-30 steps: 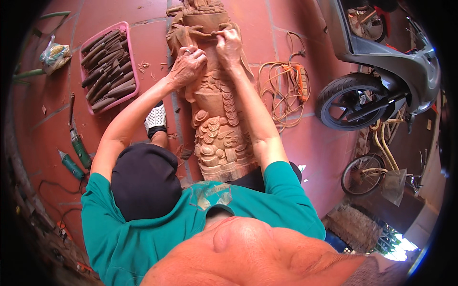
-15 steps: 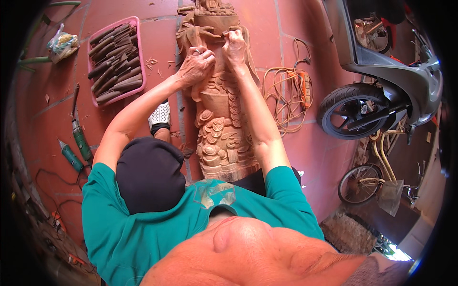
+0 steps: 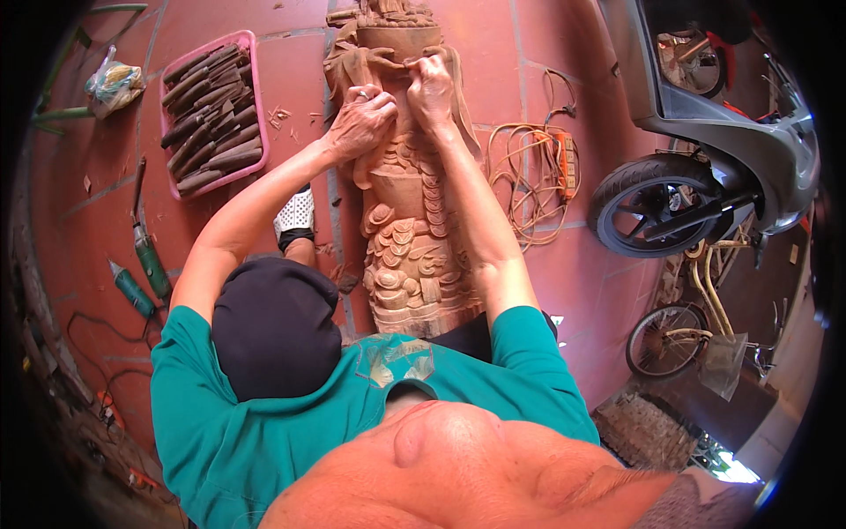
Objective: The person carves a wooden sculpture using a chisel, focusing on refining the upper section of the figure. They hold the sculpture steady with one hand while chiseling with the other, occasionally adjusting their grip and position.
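Observation:
A long carved wooden statue (image 3: 404,189) lies on the floor in front of me, its top end pointing away and its base between my legs. My left hand (image 3: 363,122) rests on the statue's left side with its fingers curled, a small shiny band showing at one finger. Farther up, my right hand (image 3: 432,93) is closed in a pinch, its fingertips against the carving just below a rounded, bowl-like part (image 3: 398,38). Whatever either hand grips is hidden by the fingers.
On the left stand a pink tray (image 3: 261,132) of carving tools (image 3: 211,110), a tied plastic bag (image 3: 115,85) and green power tools (image 3: 152,263). To the right lie an orange power strip (image 3: 566,165) and tangled cord (image 3: 527,185), beside a motorbike wheel (image 3: 656,204) and a bicycle (image 3: 667,339).
My right hand has shifted slightly over the carving, its fingertips a little farther left. My left hand stays in the same place.

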### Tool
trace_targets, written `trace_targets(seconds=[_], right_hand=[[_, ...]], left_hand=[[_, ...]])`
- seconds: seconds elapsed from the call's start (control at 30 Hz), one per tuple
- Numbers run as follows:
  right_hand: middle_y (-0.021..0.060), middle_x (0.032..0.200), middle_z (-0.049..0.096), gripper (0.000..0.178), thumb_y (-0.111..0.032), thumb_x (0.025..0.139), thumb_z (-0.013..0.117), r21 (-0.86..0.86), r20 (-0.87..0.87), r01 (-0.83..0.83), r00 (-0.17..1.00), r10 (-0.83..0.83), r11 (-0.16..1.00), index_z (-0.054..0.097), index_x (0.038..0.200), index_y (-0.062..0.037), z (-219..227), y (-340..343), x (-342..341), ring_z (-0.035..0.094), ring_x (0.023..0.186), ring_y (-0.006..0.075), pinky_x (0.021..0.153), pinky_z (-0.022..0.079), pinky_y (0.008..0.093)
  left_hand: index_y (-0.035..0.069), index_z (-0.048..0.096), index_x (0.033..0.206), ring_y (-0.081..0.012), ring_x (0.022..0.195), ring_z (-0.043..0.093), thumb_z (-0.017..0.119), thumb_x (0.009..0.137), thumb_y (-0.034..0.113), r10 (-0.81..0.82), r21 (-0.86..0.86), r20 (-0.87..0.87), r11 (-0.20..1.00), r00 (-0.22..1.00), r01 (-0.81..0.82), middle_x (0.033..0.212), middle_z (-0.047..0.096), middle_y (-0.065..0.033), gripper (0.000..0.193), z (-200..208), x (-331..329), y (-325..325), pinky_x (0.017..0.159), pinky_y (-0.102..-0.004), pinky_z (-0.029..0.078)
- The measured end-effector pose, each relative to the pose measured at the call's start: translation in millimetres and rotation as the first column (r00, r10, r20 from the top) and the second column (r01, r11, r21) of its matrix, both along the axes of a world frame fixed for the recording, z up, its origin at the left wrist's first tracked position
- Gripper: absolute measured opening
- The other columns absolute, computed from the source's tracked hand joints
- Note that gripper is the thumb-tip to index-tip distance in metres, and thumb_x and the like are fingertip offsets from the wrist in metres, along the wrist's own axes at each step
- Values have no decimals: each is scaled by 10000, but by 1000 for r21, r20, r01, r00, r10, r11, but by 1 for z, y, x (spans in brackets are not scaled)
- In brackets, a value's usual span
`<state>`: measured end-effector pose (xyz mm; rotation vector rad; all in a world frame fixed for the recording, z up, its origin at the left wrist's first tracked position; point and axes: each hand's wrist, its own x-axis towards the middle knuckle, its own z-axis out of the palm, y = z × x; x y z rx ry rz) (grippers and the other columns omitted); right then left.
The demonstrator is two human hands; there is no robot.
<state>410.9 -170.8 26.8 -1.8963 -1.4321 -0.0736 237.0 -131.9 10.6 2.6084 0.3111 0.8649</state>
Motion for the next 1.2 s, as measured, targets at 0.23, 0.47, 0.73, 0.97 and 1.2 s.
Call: trace_targets(seconds=[0.23,0.47,0.73,0.97,1.2], right_hand=[[150,894,645,95,-23,842,639,12,-101,140,985,-138,990,706,909,-19,35,-23,26,653,836,310,758,513,396],[149,940,630,137,-13,861,634,24,12,47,999,-47,999,704,972,-55,15,-11,32,655,834,311,723,530,387],[183,930,587,190,35,789,555,-186,59,-101,992,113,977,692,903,-29,15,-1,11,629,875,366,773,535,445],[160,900,647,96,-78,872,633,19,-172,247,955,-240,969,708,914,-34,19,-26,26,647,843,316,764,516,404],[248,847,689,161,-139,890,620,-167,-146,343,919,-367,925,662,912,15,18,-12,17,679,832,409,746,507,488]], left_hand=[[99,612,979,-208,1093,537,563,886,129,-10,-16,-20,1000,1000,9,1054,604,-22,109,0,-2,1,970,-377,300],[99,612,979,-201,1057,541,575,874,126,-27,-2,30,1000,999,27,1033,601,-19,114,0,0,0,945,-377,302],[109,615,955,-214,1069,532,582,840,167,4,-8,2,1000,1000,-4,1023,598,-11,133,-1,-2,1,969,-386,327],[108,612,951,-216,1062,537,586,857,157,-2,17,33,1000,999,1,1024,603,-11,109,0,0,1,964,-382,331],[106,614,950,-212,1059,535,589,855,159,-8,7,13,1000,1000,8,1024,599,-5,111,1,-1,0,966,-379,327]])
